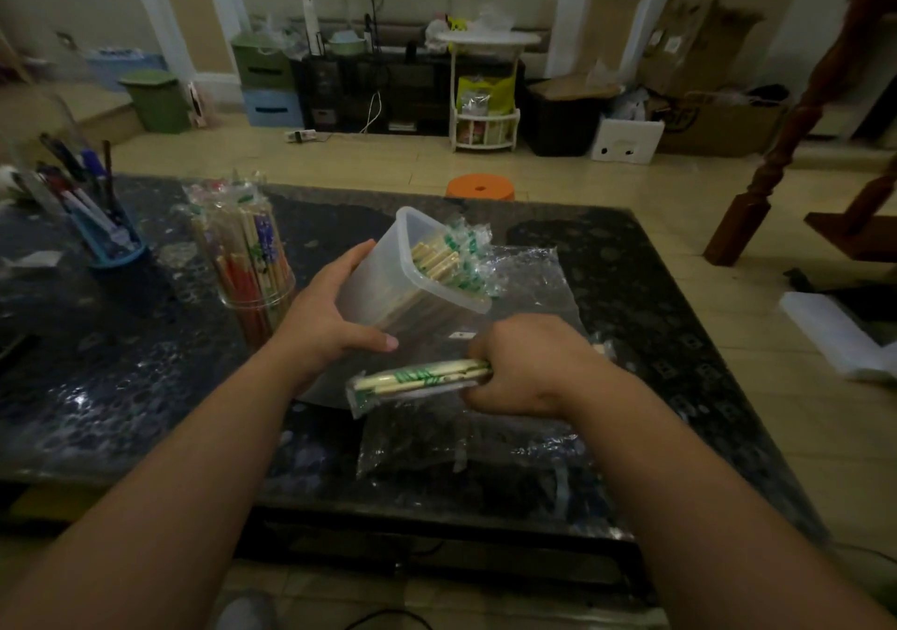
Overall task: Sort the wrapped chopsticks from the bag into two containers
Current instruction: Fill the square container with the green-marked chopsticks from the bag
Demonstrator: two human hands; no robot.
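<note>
My left hand (335,311) grips a translucent white container (388,280), tilted with its mouth toward the far right. Several green-wrapped chopsticks (451,260) stick out of that mouth. My right hand (529,367) holds a small bundle of green-wrapped chopsticks (417,379) just below the container, their ends pointing left. A clear round container (250,260) on the left holds several chopsticks in red and purple wrappers. The clear plastic bag (524,280) lies flat on the table under both hands.
The dark glossy table (121,386) also carries a blue pen holder (104,236) full of pens at the far left. An empty clear wrapper (412,440) lies near the front edge. An orange stool (480,187) stands beyond the table.
</note>
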